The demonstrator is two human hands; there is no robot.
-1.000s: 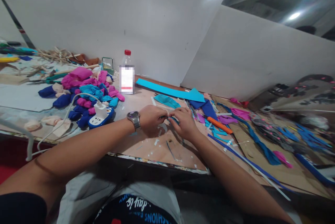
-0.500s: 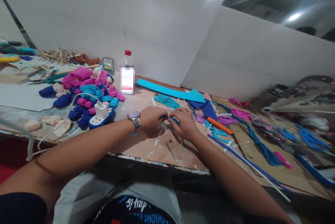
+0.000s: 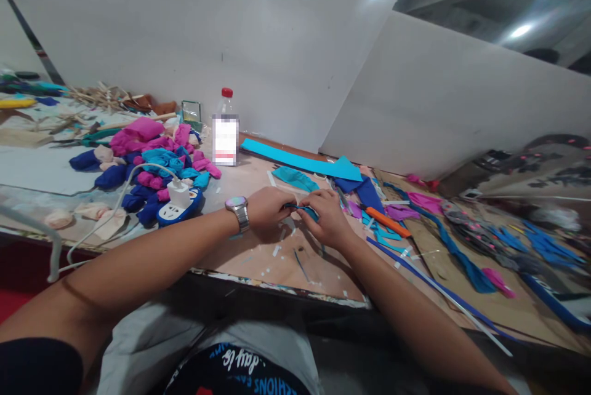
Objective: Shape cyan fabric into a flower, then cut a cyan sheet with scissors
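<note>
Between my hands is a small blue strip [image 3: 308, 211], pinched at both ends over the wooden table top [image 3: 258, 259]. My left hand [image 3: 270, 211], with a watch [image 3: 237, 207] on the wrist, has its fingers closed on the strip's dark left end. My right hand [image 3: 329, 216] holds the wider teal-blue part between thumb and fingers. The fingers partly hide the strip. Just behind my hands lies a folded turquoise cloth piece [image 3: 295, 178]. A thin dark strip [image 3: 301, 264] and small white scraps lie in front of them.
A red-capped bottle [image 3: 226, 136] stands behind. At the left are a power strip [image 3: 178, 210] with a cable and pink and blue cloth bundles [image 3: 143, 136]. An orange cutter [image 3: 388, 221], a long blue sheet [image 3: 295, 160] and cloth strips lie right and behind.
Slightly more of the blue strip shows between my fingers, and my hands have shifted only a little. The whole view has moved very slightly.
</note>
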